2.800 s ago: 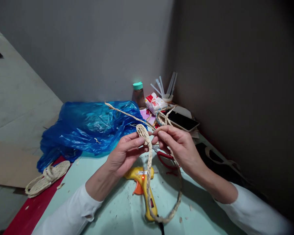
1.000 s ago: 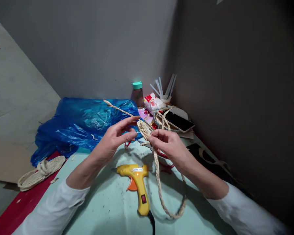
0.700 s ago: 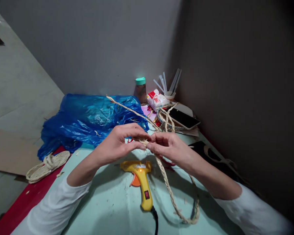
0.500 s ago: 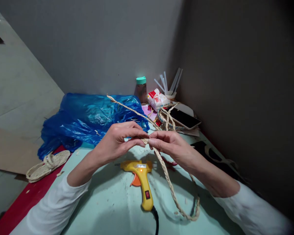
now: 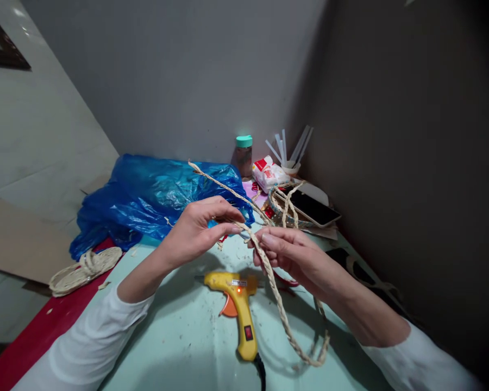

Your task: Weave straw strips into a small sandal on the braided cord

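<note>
Plaiting done, a long run hanging loose

A pale green table [image 5: 179,336] fills the lower centre of the frame, and a crumpled blue plastic bag [image 5: 158,190] covers much of its far side, left of centre.

Across the middle and lower right runs the straw cord [image 5: 275,293]. Its upper part is between the hands at the centre; from there it drops in an open loop towards the lower right. The plaiting looks finished along the length that shows. What appears left is that slack run, not laid against anything; how the upper end is tucked is hidden by the fingers.

The left hand [image 5: 204,228], left of centre, has thumb and forefinger closed on the cord's upper part. The right hand [image 5: 295,252], right of centre, has its fingers curled just behind the cord; whether they pinch it I cannot tell.

Below the hands lies a yellow glue gun [image 5: 243,309], touched by neither; whether glue is on the cord cannot be seen. At the left edge of the table, a sandal-shaped woven piece [image 5: 101,262] looks complete, band included. Smallest, the gun's indicator light [image 5: 239,290] glows orange.
</note>
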Motion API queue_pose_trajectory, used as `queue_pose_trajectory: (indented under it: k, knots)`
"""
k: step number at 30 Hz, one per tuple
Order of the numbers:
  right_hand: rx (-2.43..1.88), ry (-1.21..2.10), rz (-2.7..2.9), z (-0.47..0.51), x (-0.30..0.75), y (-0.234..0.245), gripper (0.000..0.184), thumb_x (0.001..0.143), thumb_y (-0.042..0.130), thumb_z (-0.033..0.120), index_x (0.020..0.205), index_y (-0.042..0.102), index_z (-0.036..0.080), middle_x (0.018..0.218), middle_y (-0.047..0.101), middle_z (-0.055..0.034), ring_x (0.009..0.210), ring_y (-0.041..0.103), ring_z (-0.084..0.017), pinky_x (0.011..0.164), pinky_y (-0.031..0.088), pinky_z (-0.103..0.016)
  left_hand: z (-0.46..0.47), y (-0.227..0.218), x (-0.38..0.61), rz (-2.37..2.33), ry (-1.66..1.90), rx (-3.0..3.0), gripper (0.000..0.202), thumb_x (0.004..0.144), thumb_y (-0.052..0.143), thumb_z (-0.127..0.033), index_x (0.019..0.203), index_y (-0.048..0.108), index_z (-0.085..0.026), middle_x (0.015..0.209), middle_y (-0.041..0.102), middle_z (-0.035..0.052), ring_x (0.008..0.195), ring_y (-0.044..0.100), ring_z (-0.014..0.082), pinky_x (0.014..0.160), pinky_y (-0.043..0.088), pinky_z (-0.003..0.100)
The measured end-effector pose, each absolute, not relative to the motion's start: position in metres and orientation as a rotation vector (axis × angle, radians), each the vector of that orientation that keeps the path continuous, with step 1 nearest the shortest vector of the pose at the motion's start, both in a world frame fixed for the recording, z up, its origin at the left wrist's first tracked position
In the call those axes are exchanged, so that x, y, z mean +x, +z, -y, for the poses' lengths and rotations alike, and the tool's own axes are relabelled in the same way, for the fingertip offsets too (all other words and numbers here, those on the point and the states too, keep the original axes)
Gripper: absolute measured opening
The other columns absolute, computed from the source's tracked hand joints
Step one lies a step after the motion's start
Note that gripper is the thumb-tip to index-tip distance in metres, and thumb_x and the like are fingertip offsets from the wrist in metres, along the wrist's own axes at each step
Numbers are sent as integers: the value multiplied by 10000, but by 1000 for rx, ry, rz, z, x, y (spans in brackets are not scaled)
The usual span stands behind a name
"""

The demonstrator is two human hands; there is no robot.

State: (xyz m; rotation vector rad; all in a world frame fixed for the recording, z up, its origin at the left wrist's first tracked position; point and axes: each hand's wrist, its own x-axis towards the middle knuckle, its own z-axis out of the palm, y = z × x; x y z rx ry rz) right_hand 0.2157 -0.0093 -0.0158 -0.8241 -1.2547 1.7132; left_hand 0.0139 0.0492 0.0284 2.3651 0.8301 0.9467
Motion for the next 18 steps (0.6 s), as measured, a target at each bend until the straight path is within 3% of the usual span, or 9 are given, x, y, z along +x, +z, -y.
queue_pose_trajectory:
  k: [4,10,13,15,18]
  knots:
    - [-908,1737,1351,13,217,-12,273,842,674,427,896,682,160,722,560,9,524,379,-55,415,245,-173,-49,32,11,-863,976,2317,62,809,690,-200,834,734,-165,839,694,35,789,627,150,723,463,249]
    - [-906,1679,1192,14,214,-10,258,835,693,398,945,733,168,757,560,7,479,277,-23,382,180,-173,-49,33,10,-930,1097,2190,70,805,687,-226,820,735,-178,860,700,38,793,627,165,718,468,262]
    - [-835,1642,1036,14,209,-10,193,811,733,327,930,742,175,781,609,-2,484,371,-12,402,298,-139,-45,28,16,-1000,1202,2014,72,784,707,-234,808,730,-170,846,703,35,774,626,165,708,476,265]
    - [-792,1589,957,14,205,-11,143,792,756,280,896,736,184,822,642,-7,544,477,-20,495,416,-129,-41,23,23,-1037,1260,1847,82,765,725,-241,800,720,-166,824,706,27,761,625,162,699,478,261]
    - [-746,1522,869,13,201,-14,138,776,769,237,894,719,189,873,663,-11,641,558,-44,622,494,-145,-34,12,33,-1020,1265,1620,136,754,738,-265,833,704,-160,833,697,19,762,615,154,710,477,255]
